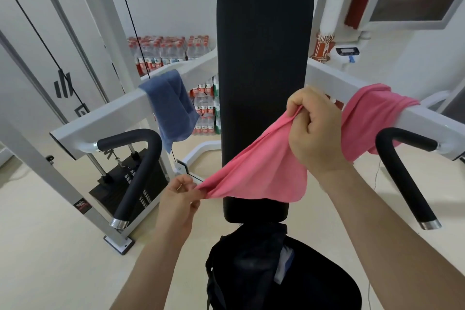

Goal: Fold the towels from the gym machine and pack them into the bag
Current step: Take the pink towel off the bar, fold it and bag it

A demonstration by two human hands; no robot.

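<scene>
Right hand (312, 131), closed in a fist on the upper edge of a pink towel (261, 166), holds it in front of the machine's black back pad (263, 78), while the left hand (180, 199) pinches the lower corner between thumb and fingers. The cloth stretches on a slant between them, low left to high right, its far end draped over the white right arm of the machine (425, 123), nearer the right hand. A blue towel (171, 106) hangs on the left arm, well apart. Directly below, the black bag (249, 267) sits on the seat. The foam-covered handle (402, 173) stands just beside the draped end and may snag it.
</scene>
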